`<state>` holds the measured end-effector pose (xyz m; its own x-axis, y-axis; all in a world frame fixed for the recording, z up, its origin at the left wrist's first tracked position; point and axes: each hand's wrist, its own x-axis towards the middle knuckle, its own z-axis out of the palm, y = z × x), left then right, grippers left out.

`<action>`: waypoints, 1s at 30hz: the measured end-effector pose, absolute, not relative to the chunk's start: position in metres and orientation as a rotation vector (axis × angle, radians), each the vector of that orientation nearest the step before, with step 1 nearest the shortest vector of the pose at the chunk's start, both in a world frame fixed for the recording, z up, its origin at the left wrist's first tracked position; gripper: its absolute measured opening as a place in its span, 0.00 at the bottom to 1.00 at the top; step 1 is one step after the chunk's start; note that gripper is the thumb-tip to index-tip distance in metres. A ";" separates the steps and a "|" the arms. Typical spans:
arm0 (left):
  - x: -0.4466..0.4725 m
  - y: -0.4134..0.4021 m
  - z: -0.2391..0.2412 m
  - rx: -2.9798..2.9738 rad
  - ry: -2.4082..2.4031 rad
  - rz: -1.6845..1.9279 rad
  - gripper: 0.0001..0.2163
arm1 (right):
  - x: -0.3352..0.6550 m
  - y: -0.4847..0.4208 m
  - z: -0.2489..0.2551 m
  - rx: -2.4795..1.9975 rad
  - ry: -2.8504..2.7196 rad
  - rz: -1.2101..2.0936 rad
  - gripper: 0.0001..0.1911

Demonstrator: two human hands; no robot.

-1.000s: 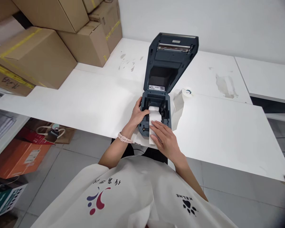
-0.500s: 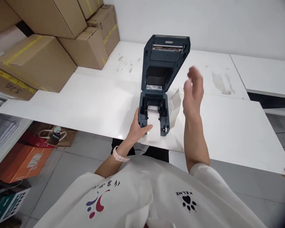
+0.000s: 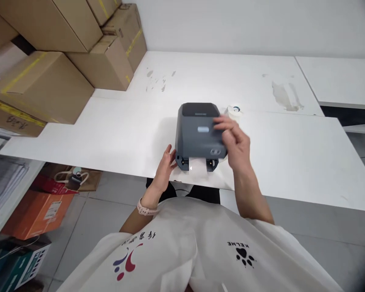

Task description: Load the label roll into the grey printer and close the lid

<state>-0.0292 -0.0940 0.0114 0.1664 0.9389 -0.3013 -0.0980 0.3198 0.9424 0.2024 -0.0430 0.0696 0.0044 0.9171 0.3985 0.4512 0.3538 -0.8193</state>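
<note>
A dark grey label printer (image 3: 197,129) sits with its lid shut near the front edge of the white tabletop (image 3: 109,134), right in front of the person. A white strip of paper (image 3: 197,165) shows at the slot along its front. The left hand (image 3: 165,168) is at the printer's front left corner, fingertips touching the casing. Its grip is apart and it holds nothing. A pale pink wristband (image 3: 146,209) circles that wrist. The right hand (image 3: 235,144) is over the right side of the lid with the fingers loosely bent and spread. Its grip is likewise apart and not clamped on anything. The fingers are blurred, so I cannot tell whether they press on the lid or hang just above it. Just behind that hand, beside the printer's rear right corner, stands a small white paper roll (image 3: 233,111). Brown cardboard boxes (image 3: 45,85) with yellow tape are stacked on the far left of the tabletop, well apart from the printer. A greyish stain (image 3: 281,95) marks the surface farther back on the right.
</note>
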 end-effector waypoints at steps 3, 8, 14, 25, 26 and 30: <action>-0.020 -0.093 0.019 0.967 1.188 0.928 0.40 | 0.195 -0.076 0.043 -1.281 -1.645 0.580 0.17; -0.001 -0.094 0.021 0.963 1.207 0.958 0.43 | 0.194 -0.084 0.011 -1.438 -1.438 0.804 0.40; 0.004 -0.090 0.012 1.045 1.186 1.073 0.39 | 0.201 -0.077 -0.012 -1.327 -1.475 1.094 0.46; 0.009 -0.155 -0.004 1.118 1.624 1.191 0.16 | 0.196 -0.066 -0.013 -1.317 -1.261 1.158 0.49; 0.011 -0.158 -0.004 1.107 1.573 1.147 0.16 | 0.195 -0.064 -0.011 -1.319 -1.247 1.136 0.50; 0.021 -0.154 0.001 0.962 1.232 0.919 0.22 | 0.188 -0.060 -0.001 -1.308 -1.167 1.068 0.50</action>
<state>0.0206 -0.1537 0.0006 0.1091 0.9389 -0.3265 -0.0448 0.3327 0.9420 0.1884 -0.0598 -0.0011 0.1309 0.9912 0.0191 0.0693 0.0101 -0.9975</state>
